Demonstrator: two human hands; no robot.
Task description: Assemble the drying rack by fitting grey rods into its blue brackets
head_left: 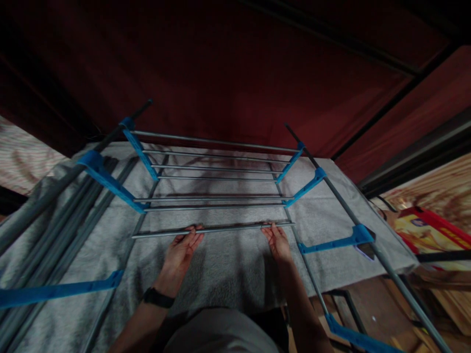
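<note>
A thin metal rod (231, 228) is held crosswise by both hands, roughly parallel to the far edge of the cloth-covered surface (243, 274). By the left hand (182, 250) it is gripped left of its middle, pinched between the tips of the thumb and fingers; a long stretch of it is left sticking out beyond them toward the left side tube (137, 228). By the right hand (278, 242) it is pinched near its other end in the same way, and only a short piece is left past the fingers, close to the right side tube (305, 264). The middle of the rod is left bare between the hands. Whether either tip is touched to its tube cannot be told.

Toward the far edge, several crossbars (217, 199) are carried between blue brackets (307, 188), by which the side tubes are joined to thicker rails (342, 202). Along the left of the surface, loose grey tubes (73, 223) are laid side by side. A dark band (158, 297) is worn on the left wrist. Beyond the right edge, a red and yellow box (429, 230) is seen, and past the far edge a dark red backdrop (221, 73).
</note>
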